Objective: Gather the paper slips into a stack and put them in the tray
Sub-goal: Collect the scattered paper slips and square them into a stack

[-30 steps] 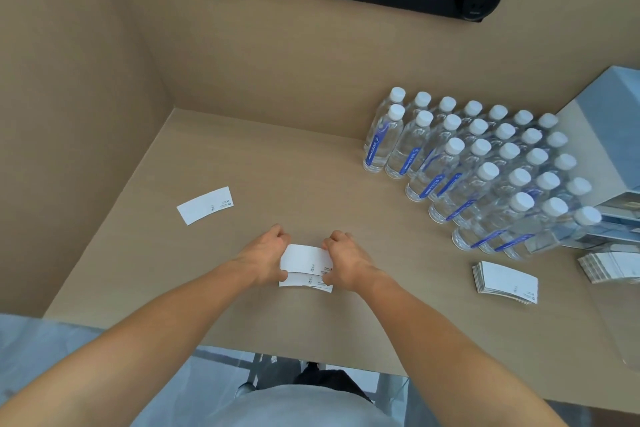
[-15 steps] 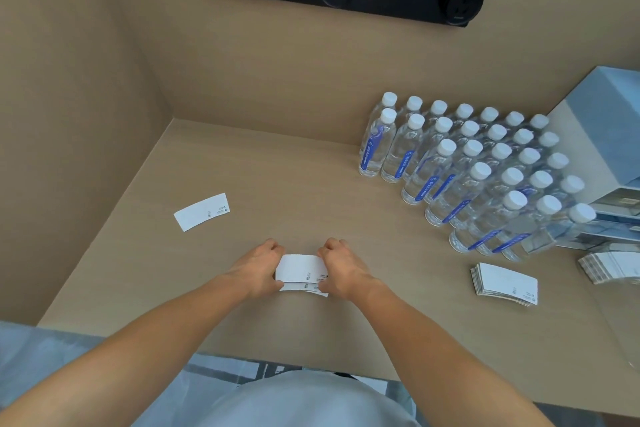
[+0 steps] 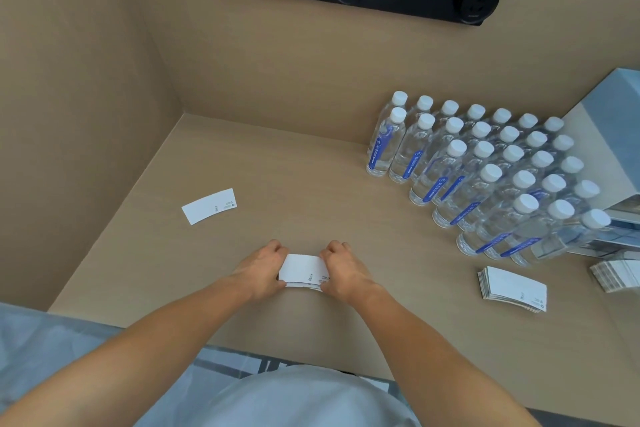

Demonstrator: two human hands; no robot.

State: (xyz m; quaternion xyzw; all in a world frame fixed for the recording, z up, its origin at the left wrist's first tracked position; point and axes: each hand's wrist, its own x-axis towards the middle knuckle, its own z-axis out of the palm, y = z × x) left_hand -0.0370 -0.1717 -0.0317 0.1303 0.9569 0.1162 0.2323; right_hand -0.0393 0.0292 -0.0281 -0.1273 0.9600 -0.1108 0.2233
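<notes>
- White paper slips point(image 3: 300, 270) sit low on the tan surface point(image 3: 311, 191) just in front of the person, held from both ends so their edges can be squared up; a second edge peeks out under the top slip, so the pile looks not quite even.
- Left hand point(image 3: 261, 270) pinches the left end, fingers curled over the far edge; right hand point(image 3: 341, 269) pinches the right end the same way. Each grip is closed on the slips, which judging by the pose lets the two hands push the ends toward each other.
- One loose slip point(image 3: 209, 206) lies alone, well apart to the left, probably the next to collect.
- A thicker stack point(image 3: 512, 288) rests to the right, near the water bottles point(image 3: 485, 177), perhaps parked there close to where slips end up.
- At the right edge another pile point(image 3: 616, 274) shows; whether it lies in the tray I cannot tell.
</notes>
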